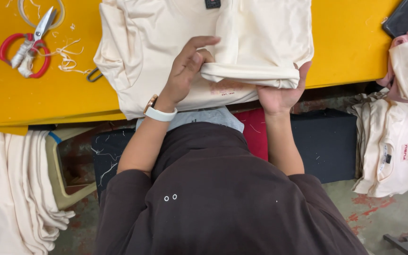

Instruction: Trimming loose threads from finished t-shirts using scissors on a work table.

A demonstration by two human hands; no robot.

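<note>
cream fabric fills the middle of my view: a folded cream garment point(166, 52) lies on the yellow table point(29, 101), its near edge hanging just over the table's front edge. i see my left hand point(185, 71) resting on top of it, fingers bent and pressing down beside a rolled fold of the cloth, a white watch point(159, 113) on that wrist. my right hand point(282, 94) is cupped under the right end of the same fold, thumb and fingers clamped around the cloth at the table edge. both hands are close together on the garment, one above and one at the side.

at the far left of the table lie red-handled scissors point(24, 47) among loose thread scraps point(67, 56), well apart from the hands. a stack of cream garments point(15, 184) sits low on my left, and another pile point(390, 141) sits on my right, below the table level. a dark flat object point(404, 16) lies at the table's top right corner.
</note>
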